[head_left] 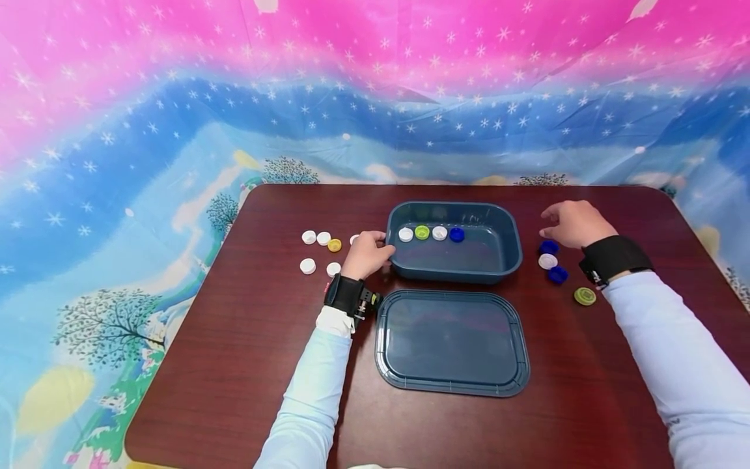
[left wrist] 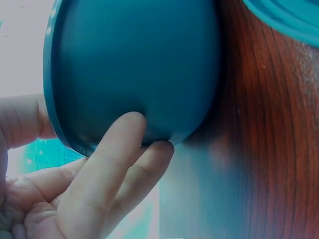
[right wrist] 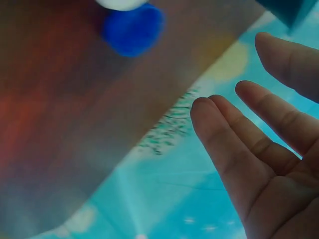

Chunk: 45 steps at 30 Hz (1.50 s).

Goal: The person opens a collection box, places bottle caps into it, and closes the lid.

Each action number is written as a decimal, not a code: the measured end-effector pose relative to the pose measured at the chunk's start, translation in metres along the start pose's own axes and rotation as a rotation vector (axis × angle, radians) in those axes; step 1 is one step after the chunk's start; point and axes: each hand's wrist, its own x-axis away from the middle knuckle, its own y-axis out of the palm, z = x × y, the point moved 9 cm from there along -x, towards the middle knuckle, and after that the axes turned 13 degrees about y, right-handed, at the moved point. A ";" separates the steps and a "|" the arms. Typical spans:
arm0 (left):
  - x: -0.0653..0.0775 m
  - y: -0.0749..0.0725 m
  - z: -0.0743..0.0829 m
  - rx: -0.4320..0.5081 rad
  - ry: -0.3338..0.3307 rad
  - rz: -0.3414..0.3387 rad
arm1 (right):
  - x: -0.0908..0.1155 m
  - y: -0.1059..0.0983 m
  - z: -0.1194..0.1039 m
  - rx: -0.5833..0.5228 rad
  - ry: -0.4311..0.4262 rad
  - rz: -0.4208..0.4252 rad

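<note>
My left hand [head_left: 366, 255] grips the left end of a dark blue-grey plastic container [head_left: 451, 277]. In the left wrist view, fingers [left wrist: 117, 144] lie against its outer wall while another digit goes behind the rim. Inside sit a white bottle cap [head_left: 405, 234], a green cap [head_left: 422, 232], another white cap [head_left: 439, 233] and a blue cap [head_left: 457, 234], in a row. Right of the container, my right hand [head_left: 580, 223] hovers with fingers spread and nothing in them. Just below it lie a blue cap [head_left: 549, 247], a white cap [head_left: 547, 261] and another blue cap [head_left: 558, 275].
The container's lid [head_left: 451, 342] lies flat in front of it. Left of my left hand are several white caps [head_left: 307, 266] and a yellow cap [head_left: 334, 245]. A green cap [head_left: 584, 296] lies near my right wrist. A printed cloth [head_left: 375, 117] hangs behind the table [head_left: 246, 391].
</note>
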 end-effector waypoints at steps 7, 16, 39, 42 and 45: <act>-0.002 -0.003 0.002 0.010 -0.003 0.003 | 0.000 0.017 0.018 -0.029 0.023 -0.014; -0.001 -0.001 0.001 -0.003 0.002 -0.001 | -0.004 0.033 0.027 -0.064 0.036 -0.034; -0.001 0.000 -0.001 -0.019 -0.009 0.005 | -0.008 0.040 0.024 -0.059 0.070 -0.019; -0.001 0.000 -0.002 -0.018 -0.016 0.005 | -0.008 0.037 0.021 -0.058 0.058 -0.014; -0.001 0.000 -0.003 -0.016 -0.020 0.005 | -0.008 0.031 0.017 -0.053 0.040 -0.006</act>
